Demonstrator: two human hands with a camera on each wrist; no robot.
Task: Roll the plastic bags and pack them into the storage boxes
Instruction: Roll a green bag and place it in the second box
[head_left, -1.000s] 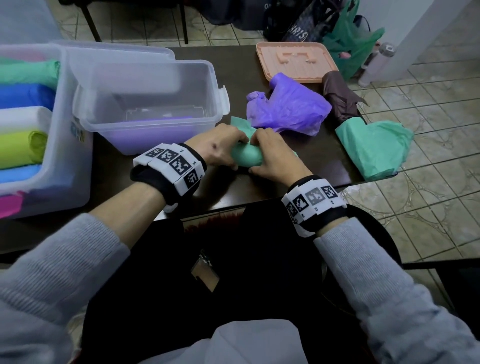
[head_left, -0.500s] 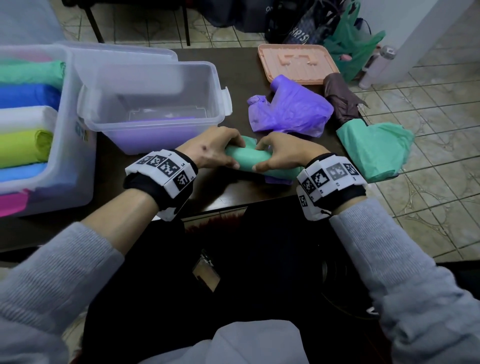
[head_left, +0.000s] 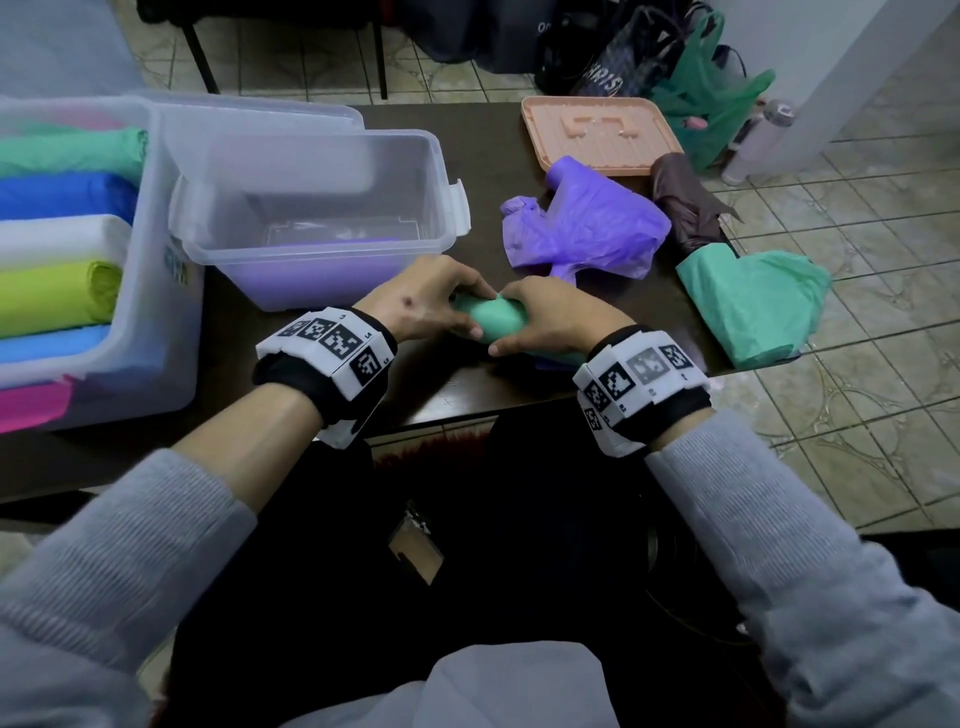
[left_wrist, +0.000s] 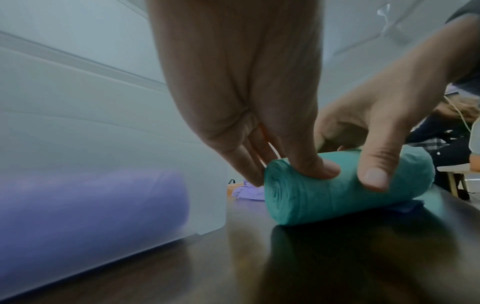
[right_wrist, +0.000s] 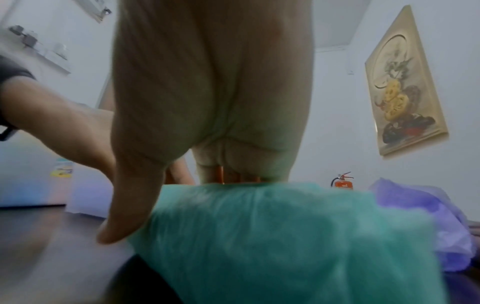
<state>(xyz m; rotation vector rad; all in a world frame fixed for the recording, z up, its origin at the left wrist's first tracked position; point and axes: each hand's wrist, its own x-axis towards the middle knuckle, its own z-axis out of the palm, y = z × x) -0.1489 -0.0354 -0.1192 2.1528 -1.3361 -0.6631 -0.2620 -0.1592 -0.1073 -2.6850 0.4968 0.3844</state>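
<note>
A tightly rolled green plastic bag (head_left: 493, 318) lies on the dark table (head_left: 467, 389) near its front edge, with a scrap of purple plastic under its right end. My left hand (head_left: 441, 306) grips the roll's left end, thumb on top (left_wrist: 314, 164). My right hand (head_left: 540, 318) curls over the right part, thumb on the near side (left_wrist: 374, 179). In the right wrist view the green roll (right_wrist: 272, 236) fills the foreground. Just behind stands a small clear storage box (head_left: 447, 208) holding a purple roll (head_left: 311, 273).
A large clear box (head_left: 156, 291) at the left holds several coloured rolls. Loose on the right lie a purple bag (head_left: 592, 228), a brown bag (head_left: 685, 202) and a green bag (head_left: 753, 306) overhanging the table edge. An orange lid (head_left: 597, 135) rests at the back.
The green bag's flat tail has been wound onto the roll, and the roll came toward the table's front edge. Both hands stayed on it and moved closer together.
</note>
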